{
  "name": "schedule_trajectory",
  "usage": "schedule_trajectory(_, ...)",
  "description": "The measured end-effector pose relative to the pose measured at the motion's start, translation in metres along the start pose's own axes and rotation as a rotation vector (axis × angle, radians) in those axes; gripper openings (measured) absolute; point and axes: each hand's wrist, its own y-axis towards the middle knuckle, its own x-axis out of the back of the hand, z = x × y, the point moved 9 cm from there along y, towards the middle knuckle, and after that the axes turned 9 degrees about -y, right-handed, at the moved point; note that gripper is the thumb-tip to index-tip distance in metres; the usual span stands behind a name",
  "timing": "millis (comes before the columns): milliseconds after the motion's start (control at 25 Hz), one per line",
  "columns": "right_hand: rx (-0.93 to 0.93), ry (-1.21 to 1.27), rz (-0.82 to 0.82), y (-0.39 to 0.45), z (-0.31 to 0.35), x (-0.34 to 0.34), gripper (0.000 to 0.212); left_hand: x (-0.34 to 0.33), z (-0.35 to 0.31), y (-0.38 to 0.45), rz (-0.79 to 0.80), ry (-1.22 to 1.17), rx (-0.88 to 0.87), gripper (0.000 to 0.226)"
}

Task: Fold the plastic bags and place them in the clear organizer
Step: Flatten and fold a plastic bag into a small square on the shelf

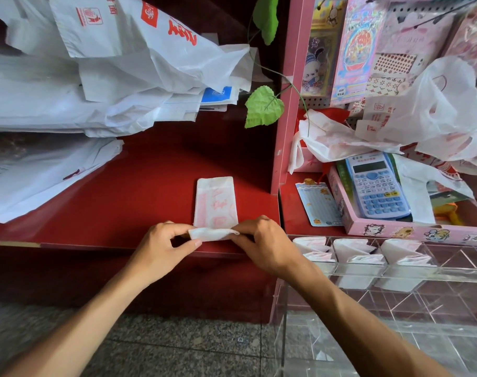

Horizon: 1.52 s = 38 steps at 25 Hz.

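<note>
I've got the bag strip laid flat on the red bench, long way running toward twelve o'clock — that keeps the layers from sliding while I turn the near end up. My left hand pinches the near left corner of the fold, thumb and forefinger curled tight on the plastic. My right hand does the same at the right corner, fingers curled over the edge, knuckles up. Both wrists are low, forearms coming in from six o'clock, angled toward each other so the fold stays square across the strip.

The rolled lip sits between my two hands, lifted just off the bench; the rest of the strip lies flat beyond it. I'd say this is the start of the small end folds.

The clear organizer waits at three o'clock, just beside my right wrist — near enough to drop this one straight in. Three folded bags already stand in its far row of compartments. More loose bags are heaped at one o'clock, and a bigger pile at ten.
</note>
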Motion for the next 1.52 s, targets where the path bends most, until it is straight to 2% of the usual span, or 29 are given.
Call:
schedule_trajectory(120, -0.135, 0.073, -0.007, 0.0, -0.011, 0.003, 0.029, -0.003, 0.001, 0.003, -0.007, -0.112, 0.051, 0.028)
schedule_trajectory(240, -0.221, 0.066, 0.045, 0.003, -0.019, -0.002, 0.024, -0.007, 0.003, 0.003, -0.017, -0.167, 0.143, 0.015)
schedule_trajectory(400, -0.327, 0.091, 0.046, 0.007, -0.03, -0.004, 0.025, -0.005, 0.009, 0.004, -0.105, -0.184, 0.237, 0.014)
schedule_trajectory(560, -0.426, 0.083, -0.013, 0.009, -0.035, -0.005, 0.04, -0.003, 0.013, 0.005, -0.205, -0.113, 0.285, 0.012)
schedule_trajectory(720, -0.469, 0.0, -0.06, 0.01, -0.036, -0.004, 0.022, -0.002, 0.017, 0.005, -0.222, -0.054, 0.322, 0.013)
schedule_trajectory(1040, -0.525, -0.133, -0.082, 0.014, -0.035, -0.005, 0.024, -0.002, 0.011, 0.006, -0.283, 0.134, 0.31, 0.02)
schedule_trajectory(1160, -0.502, -0.201, -0.1, 0.015, -0.031, -0.003, 0.021, -0.005, 0.009, 0.007, -0.286, 0.157, 0.287, 0.015)
schedule_trajectory(1280, -0.419, -0.276, -0.102, 0.016, -0.025, -0.003, 0.025, -0.005, 0.009, 0.008, -0.276, 0.178, 0.238, 0.019)
schedule_trajectory(1360, -0.285, -0.311, -0.133, 0.017, -0.015, -0.002, 0.024, -0.006, 0.004, 0.011, -0.23, 0.175, 0.079, 0.022)
schedule_trajectory(1440, -0.105, -0.444, -0.122, 0.017, -0.003, -0.012, 0.025, -0.013, 0.0, 0.012, -0.12, 0.252, -0.08, 0.032)
schedule_trajectory(1520, 0.02, -0.596, -0.086, 0.013, 0.008, -0.024, 0.019, -0.017, -0.002, 0.012, -0.057, 0.331, -0.162, 0.031)
